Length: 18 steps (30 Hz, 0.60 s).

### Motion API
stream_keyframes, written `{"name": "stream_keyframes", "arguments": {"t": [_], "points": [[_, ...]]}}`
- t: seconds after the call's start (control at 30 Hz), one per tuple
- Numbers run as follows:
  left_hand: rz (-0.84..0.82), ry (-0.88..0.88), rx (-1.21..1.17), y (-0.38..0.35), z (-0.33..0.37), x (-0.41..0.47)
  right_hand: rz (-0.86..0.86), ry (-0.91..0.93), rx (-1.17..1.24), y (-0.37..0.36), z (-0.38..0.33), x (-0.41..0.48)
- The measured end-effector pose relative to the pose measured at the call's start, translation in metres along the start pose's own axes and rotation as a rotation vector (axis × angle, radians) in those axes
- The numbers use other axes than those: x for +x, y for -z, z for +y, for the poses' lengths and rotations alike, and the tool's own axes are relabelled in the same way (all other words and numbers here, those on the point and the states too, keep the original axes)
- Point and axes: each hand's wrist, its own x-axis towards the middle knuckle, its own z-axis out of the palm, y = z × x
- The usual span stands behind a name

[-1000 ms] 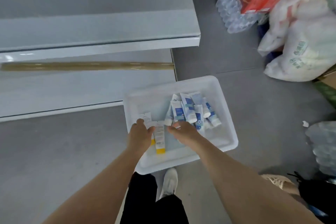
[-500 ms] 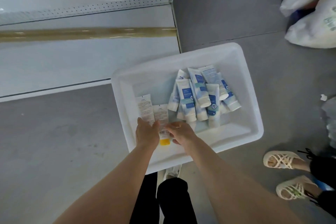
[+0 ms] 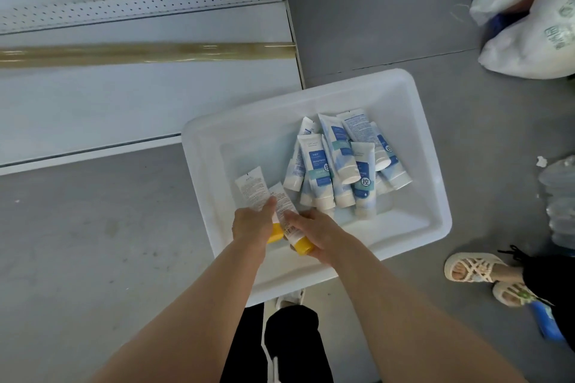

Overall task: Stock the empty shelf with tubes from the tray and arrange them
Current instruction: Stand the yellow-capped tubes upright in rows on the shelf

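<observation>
White rectangular plastic tray [image 3: 429,183] sits mid-frame on grey floor. L hand [image 3: 253,225] grips one white plastic tube w/ yellow cap [image 3: 252,188], fingers wrapped over its lower end. R hand [image 3: 317,235] curls round a second yellow-capped white tube [image 3: 287,214] touching the first, both at tray's lower left. Pile of blue-and-white tubes [image 3: 342,162] fills tray's right half. White metal shelf [image 3: 124,109] upper left, brownish roll [image 3: 140,53] lying along it.

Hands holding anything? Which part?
Left hand holds the left yellow-capped tube by its body near the cap; right hand holds the right yellow-capped tube the same way.
</observation>
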Motion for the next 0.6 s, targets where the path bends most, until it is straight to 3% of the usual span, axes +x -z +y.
{"name": "stream_keyframes", "arguments": {"t": [0.27,0.43,0.6], "points": [[-0.051,-0.103,-0.272,0.036,0.010,-0.064,-0.038,0.027,0.205,0.004,-0.022,-0.073],[-0.068,-0.289,-0.413,0.078,0.037,-0.127,-0.197,0.226,0.333,-0.003,-0.047,-0.132],[-0.043,-0.452,-0.559,0.144,0.056,-0.192,-0.231,0.372,0.151,-0.034,-0.082,-0.204]]}}
